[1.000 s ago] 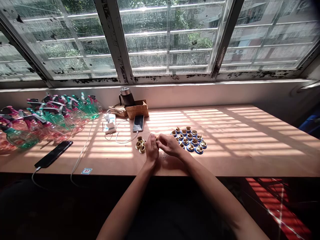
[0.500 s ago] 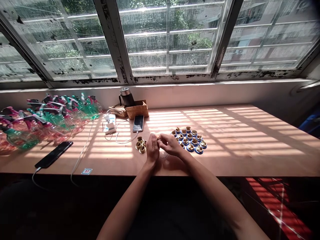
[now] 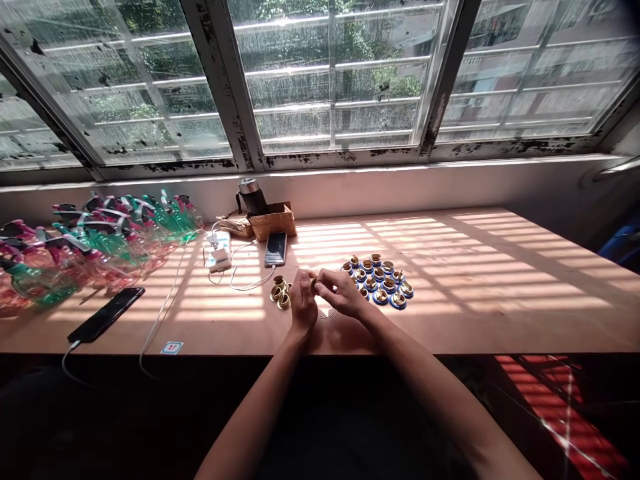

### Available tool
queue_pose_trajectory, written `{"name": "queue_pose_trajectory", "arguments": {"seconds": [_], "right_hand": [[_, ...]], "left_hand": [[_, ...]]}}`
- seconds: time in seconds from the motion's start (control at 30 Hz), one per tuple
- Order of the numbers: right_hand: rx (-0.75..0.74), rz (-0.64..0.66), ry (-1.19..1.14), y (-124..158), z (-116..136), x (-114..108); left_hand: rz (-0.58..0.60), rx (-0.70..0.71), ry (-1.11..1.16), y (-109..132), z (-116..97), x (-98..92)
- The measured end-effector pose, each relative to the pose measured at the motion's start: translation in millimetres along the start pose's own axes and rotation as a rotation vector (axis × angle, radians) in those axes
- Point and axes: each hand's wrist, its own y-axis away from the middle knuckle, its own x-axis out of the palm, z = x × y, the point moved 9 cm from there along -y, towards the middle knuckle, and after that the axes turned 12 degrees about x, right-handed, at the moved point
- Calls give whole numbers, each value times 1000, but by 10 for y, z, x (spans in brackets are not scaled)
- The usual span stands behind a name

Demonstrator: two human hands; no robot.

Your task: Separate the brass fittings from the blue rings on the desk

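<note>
- Grip's a two-hander: left hand (image 3: pixel 304 303) and right hand (image 3: pixel 341 293) pinched on one brassy piece (image 3: pixel 313 285) above the worktop (image 3: pixel 475 287), probably one steadying, one fiddling.
- Plain brassy cups (image 3: pixel 283 301) sit by the left, blue-rimmed cups (image 3: pixel 388 285) by the right, guessing to keep kinds apart.

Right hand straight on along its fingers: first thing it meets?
Likely the left hand, directly ahead of the right hand; both grip a small gold-coloured piece between them. Exact depth is unclear.
</note>
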Motion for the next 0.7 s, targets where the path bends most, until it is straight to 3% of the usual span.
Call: {"name": "queue_pose_trajectory", "arguments": {"seconds": [0.23,0.47,0.6,0.7], "right_hand": [[7,10,29,154,152,-33],[-60,63,261,509,338,51],[-20,27,333,523,232,-64],[24,8,383,496,117,-154]], "left_hand": [[7,100,-150,-30,-279,-55],[74,121,-224,-51,-461,16],[120,183,-330,-200,-646,-130],[127,163,-391,-403,-733,-408]]}}
